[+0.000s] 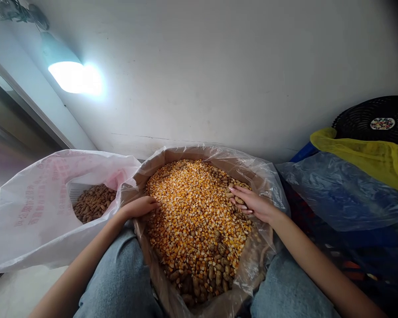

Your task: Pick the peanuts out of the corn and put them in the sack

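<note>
Got some peanuts (240, 200) pinched in my right hand (257, 205), fingers closed on the shells, right of center in the frame, by the edge of the corn (194, 203). My left hand (141, 206) is at center left, fingertips against the kernels and partly hidden, so honestly can't tell if it's gripping anything. Denim knees (119, 274) poke in at the bottom, one either side of a big brown sack (177, 154) with a clear plastic liner (271, 176). That sack fills the middle of the frame, heaped with yellow corn, plus loose peanuts (196, 285) mixed in, mostly bottom center, some along the upper right of the heap. At frame left, a white bag (33, 212) with faded red print gapes open on a brown pile (94, 203), looks like more nuts. Right side has crumpled see-through plastic (345, 190), yellow mesh (368, 152) lying above it, then a round black slotted thing (353, 119) in the upper right. Upper left there's a lamp (65, 75), lit and super bright, and a pale wall (202, 75) across the top
</note>
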Demonstrator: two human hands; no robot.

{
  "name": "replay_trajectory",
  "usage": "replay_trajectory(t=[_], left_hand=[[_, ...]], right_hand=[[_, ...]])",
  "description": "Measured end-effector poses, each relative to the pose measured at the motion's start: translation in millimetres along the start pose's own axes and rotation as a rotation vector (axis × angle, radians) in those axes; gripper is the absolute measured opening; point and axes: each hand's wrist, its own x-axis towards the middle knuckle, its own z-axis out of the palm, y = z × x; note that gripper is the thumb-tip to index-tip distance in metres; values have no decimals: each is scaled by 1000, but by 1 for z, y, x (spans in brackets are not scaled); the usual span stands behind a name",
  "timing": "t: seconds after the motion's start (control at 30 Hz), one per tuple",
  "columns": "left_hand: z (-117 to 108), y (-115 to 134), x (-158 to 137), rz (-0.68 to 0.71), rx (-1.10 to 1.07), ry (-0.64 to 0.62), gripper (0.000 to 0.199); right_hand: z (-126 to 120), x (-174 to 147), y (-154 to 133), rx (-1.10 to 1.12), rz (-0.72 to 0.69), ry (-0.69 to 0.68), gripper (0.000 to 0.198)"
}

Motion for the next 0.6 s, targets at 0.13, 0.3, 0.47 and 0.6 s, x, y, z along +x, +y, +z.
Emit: replay_trajectory(t=[0.13,0.3,0.47,0.6], left_hand=[[4,-5,-2,-32,-460,9,35],[0,1,-16,54,-1030,123,28],[-45,-29,-48,64,-1413,759,15],[-76,-93,-72,-339,-768,1022,22]], right_hand=[[0,-4,-4,153,-15,-49,27],[-2,-4,-2,178,-13,-103,26],[0,-6,-2,158,-8,-108,27],[3,-7,-4,133,1,-111,28]])
